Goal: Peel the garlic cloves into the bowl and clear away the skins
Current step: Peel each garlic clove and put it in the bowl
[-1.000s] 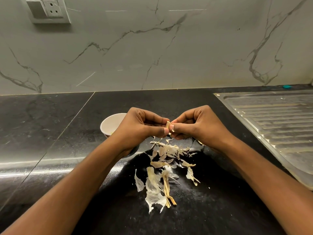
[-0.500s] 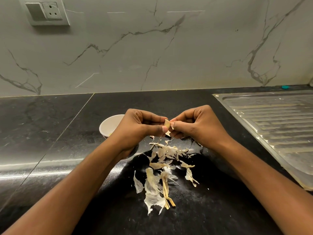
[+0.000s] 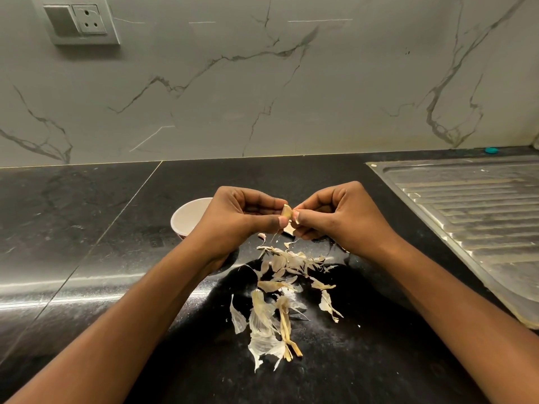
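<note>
Your left hand (image 3: 245, 220) and right hand (image 3: 341, 217) are both pinching the garlic clove (image 3: 286, 212) — left wrist hiding part of the bowl (image 3: 189, 217), skins (image 3: 280, 298) lying below on the counter (image 3: 87, 228).

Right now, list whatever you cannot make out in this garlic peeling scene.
Head view only.
Inside the bowl: the left hand covers most of it.
The garlic clove: pinched between left hand and right hand; only its tip shows, remaining skin unclear.
The drainboard: cut off by the right edge.
The teal thing: too small to identify.
</note>
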Available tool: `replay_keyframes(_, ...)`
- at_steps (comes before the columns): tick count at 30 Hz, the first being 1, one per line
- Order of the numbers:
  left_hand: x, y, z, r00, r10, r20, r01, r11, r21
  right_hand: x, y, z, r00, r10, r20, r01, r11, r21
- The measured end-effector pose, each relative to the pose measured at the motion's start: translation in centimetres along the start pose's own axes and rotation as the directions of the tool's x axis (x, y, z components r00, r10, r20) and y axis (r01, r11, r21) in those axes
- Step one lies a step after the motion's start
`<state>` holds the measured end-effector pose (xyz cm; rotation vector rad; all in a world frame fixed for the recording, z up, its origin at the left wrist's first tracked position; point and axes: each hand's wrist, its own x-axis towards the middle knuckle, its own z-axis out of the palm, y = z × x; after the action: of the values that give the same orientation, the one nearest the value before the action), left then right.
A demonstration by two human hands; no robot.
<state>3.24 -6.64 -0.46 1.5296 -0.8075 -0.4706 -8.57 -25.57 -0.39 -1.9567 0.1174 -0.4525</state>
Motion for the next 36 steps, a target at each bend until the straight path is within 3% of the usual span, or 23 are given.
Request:
replay_keyframes(13,0.2,0.0,-0.2,0.995,-0.074,0.065,0.082,0.989,-0.122,0.3,0.7,-0.7,0.994,-0.081,-0.072,0.077,0.995,-0.064)
replay_keyframes(19,0.1,-0.1,-0.3,0.997,-0.036,0.068,0.036,0.999,0.008,0.3,1.2,-0.4,0.983,-0.182,0.007,0.178,0.953,-0.244)
replay_keyframes(29,-0.1,0.2,0.0,0.998,0.048,0.039,-0.058,0.932,0.358,0.0,1.1,-0.2,0.970,-0.192,0.151,0.239,0.882,-0.407)
replay_keyframes(36,-0.2,0.1,0.3,0.996,0.085,0.031,-0.090,0.905,0.415,-0.1,1.1,0.2,0.966,-0.197,0.166,0.252,0.858,-0.448)
